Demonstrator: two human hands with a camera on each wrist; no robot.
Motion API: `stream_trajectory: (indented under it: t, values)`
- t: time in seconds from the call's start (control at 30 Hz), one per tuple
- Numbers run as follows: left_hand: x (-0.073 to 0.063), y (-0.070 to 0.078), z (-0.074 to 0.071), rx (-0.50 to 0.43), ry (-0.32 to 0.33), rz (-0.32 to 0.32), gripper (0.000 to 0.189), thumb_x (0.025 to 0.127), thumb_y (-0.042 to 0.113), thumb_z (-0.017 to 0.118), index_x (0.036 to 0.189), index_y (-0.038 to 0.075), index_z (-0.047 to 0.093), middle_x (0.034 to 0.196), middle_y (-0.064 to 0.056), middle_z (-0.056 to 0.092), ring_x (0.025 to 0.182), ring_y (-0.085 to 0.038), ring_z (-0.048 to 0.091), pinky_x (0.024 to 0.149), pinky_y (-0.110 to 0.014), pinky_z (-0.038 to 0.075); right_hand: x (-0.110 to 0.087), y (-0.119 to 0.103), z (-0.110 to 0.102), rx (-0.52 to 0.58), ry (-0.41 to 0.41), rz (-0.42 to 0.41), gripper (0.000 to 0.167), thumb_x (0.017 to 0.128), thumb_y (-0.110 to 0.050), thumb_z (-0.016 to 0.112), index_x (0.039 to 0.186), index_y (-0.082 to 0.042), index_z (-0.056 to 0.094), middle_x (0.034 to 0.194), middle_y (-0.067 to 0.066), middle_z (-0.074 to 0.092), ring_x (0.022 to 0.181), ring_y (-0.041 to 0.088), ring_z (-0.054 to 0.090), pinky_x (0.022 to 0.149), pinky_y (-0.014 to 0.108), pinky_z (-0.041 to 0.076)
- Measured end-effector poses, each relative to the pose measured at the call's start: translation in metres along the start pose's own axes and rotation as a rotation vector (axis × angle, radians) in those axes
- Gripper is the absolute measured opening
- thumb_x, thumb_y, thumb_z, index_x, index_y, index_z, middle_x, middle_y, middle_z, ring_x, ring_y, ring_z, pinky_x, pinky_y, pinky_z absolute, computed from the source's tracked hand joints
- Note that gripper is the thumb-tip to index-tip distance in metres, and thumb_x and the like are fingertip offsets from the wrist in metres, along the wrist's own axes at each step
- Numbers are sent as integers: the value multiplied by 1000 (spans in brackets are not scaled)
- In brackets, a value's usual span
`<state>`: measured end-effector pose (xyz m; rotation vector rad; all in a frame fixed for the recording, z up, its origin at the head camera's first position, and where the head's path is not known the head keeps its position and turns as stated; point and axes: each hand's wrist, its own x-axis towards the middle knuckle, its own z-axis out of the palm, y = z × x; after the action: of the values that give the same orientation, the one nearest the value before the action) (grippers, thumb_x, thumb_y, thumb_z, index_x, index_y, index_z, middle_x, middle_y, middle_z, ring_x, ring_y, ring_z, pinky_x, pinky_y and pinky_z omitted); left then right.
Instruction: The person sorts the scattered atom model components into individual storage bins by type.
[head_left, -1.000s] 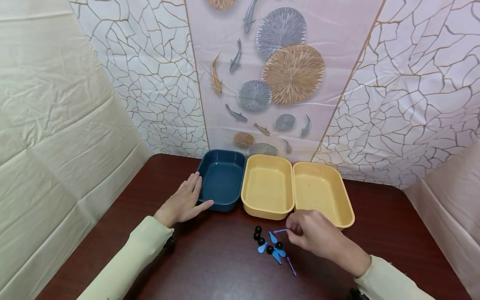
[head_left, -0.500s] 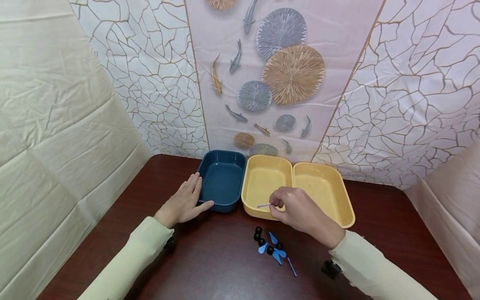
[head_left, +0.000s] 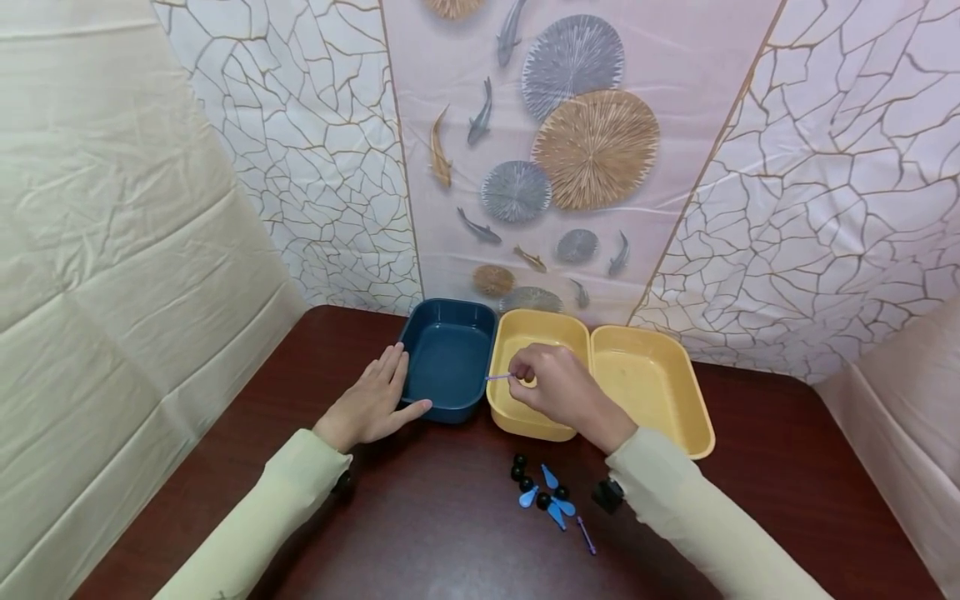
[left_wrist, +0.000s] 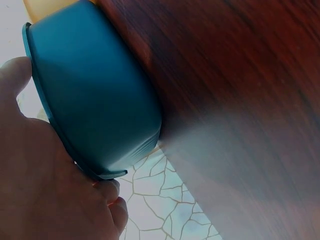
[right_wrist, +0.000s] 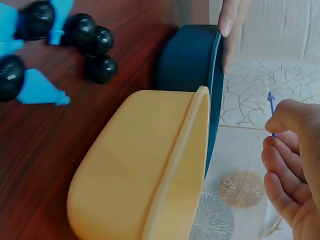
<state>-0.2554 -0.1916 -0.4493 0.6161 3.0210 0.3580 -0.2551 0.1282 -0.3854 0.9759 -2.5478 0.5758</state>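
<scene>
My right hand (head_left: 558, 383) pinches a thin purple stick (head_left: 497, 377) with small knobbed ends, above the middle yellow bin (head_left: 532, 429). In the right wrist view the purple stick (right_wrist: 271, 102) pokes out between thumb and fingertips. With fingers straight, my left hand (head_left: 367, 400) rests on the left corner of the dark blue bin (head_left: 450, 412); its thumb lies along the near rim. On the table in front of the bins lie several black balls (head_left: 527, 483), several light blue teardrop pieces (head_left: 550, 477) and a second purple stick (head_left: 587, 536).
Another yellow bin (head_left: 701, 417) stands at the right of the row, touching the middle one. The dark red-brown table (head_left: 420, 517) ends at a patterned cloth backdrop (head_left: 345, 208) behind the bins.
My right hand has lifted the purple stick from beside the loose pieces and carried it left and away from me, over the middle yellow bin. The left hand stays on the blue bin.
</scene>
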Motion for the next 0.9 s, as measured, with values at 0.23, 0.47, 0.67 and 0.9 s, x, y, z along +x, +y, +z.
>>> stream_trajectory:
  t: [0.23, 0.47, 0.67, 0.9]
  values:
    - [2, 0, 1, 15, -22, -14, 99, 105, 66, 43, 166, -7, 15, 177, -23, 7, 166, -42, 10, 133, -57, 18, 20, 9, 22, 58, -29, -4, 3, 90, -11, 77, 88, -9, 78, 85, 2, 76, 77, 13, 71, 71, 29, 62]
    - [1, 1, 1, 11, -21, -9, 99, 105, 65, 44, 166, -7, 16, 177, -24, 7, 165, -43, 11, 133, -59, 19, 39, 13, 44, 135, -89, 29, 5, 91, -8, 78, 86, -11, 76, 85, 3, 76, 76, 12, 70, 72, 27, 62]
    - [0, 1, 1, 2, -26, -15, 99, 105, 65, 44, 166, -7, 14, 178, -23, 5, 166, -42, 9, 133, -58, 18, 61, 7, 57, 167, -191, 28, 4, 95, -11, 76, 92, -8, 77, 89, 4, 77, 75, 10, 69, 72, 23, 62]
    - [2, 2, 2, 3, -16, -5, 99, 106, 64, 44, 166, -8, 14, 177, -24, 6, 165, -43, 10, 132, -59, 19, 82, 2, 77, 130, -347, 58, 5, 97, -13, 76, 97, -8, 77, 93, 5, 79, 79, 11, 70, 77, 26, 63]
